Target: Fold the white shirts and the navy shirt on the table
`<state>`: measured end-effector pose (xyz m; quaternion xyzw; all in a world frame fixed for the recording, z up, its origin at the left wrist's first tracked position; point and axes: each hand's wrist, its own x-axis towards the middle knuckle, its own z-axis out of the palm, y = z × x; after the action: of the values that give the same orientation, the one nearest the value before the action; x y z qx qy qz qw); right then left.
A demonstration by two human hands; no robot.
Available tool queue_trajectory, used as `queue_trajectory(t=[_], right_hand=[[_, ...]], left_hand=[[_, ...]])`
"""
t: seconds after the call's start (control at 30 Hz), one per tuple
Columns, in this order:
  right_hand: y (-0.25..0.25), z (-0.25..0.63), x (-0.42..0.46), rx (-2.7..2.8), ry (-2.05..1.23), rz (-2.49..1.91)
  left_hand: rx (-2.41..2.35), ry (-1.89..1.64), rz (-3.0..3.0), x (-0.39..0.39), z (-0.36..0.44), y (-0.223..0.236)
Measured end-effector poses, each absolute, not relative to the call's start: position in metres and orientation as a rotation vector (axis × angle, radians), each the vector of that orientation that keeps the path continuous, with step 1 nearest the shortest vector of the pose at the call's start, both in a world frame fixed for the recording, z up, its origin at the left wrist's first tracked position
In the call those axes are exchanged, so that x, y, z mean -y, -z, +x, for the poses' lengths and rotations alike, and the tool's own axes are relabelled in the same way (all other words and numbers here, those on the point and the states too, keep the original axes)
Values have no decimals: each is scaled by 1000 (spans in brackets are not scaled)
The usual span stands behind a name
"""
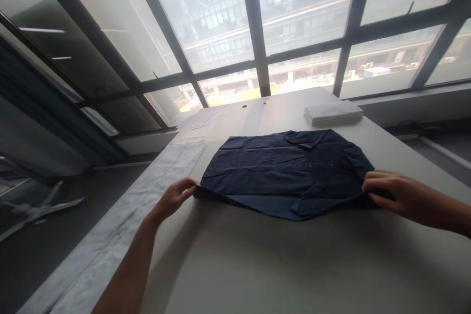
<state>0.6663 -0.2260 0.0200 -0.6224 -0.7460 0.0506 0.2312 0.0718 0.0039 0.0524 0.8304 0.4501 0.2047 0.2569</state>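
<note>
A dark navy shirt [257, 167] lies spread sideways on the table, its collar and buttons toward the right. At its near left corner, my left hand [175, 197] pinches the edge between thumb and fingers. My right hand [392, 190] grips the shirt's near right side, close to the sleeve. Between the two hands the near edge is lifted a little and sags in the middle. The fingertips of my right hand are partly hidden by the cloth.
The white table [279, 260] runs toward tall windows [305, 5]. A stack of folded white cloth [333, 112] sits at the far right. White crumpled fabric [121, 216] lines the left edge. A chair base [35, 208] stands on the floor at left.
</note>
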Motion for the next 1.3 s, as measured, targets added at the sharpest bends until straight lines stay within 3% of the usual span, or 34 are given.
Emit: queue_trajectory(t=[0.1,0.37,0.5,0.7,0.97,1.1,1.3], right_hand=[[-26,671,213,2158,-257,-1729],[7,686,170,1912,-30,-1876],[28,685,161,1932,126,-1904],[33,654,164,1934,357,-1811],[31,539,129,2227,183,-1474],[59,516,103,2174,131,-1670],[67,515,105,2241,146,-1835]], left_hand=[[-1259,-632,2238,-25,81,-52],[-1355,-809,2293,-80,110,-12],[-1385,-719,2472,-92,113,18],[-1479,-805,2781,-54,145,5],[-570,-505,2947,33,305,14],[-690,-361,2884,28,349,43],[-779,-235,2922,22,347,55]])
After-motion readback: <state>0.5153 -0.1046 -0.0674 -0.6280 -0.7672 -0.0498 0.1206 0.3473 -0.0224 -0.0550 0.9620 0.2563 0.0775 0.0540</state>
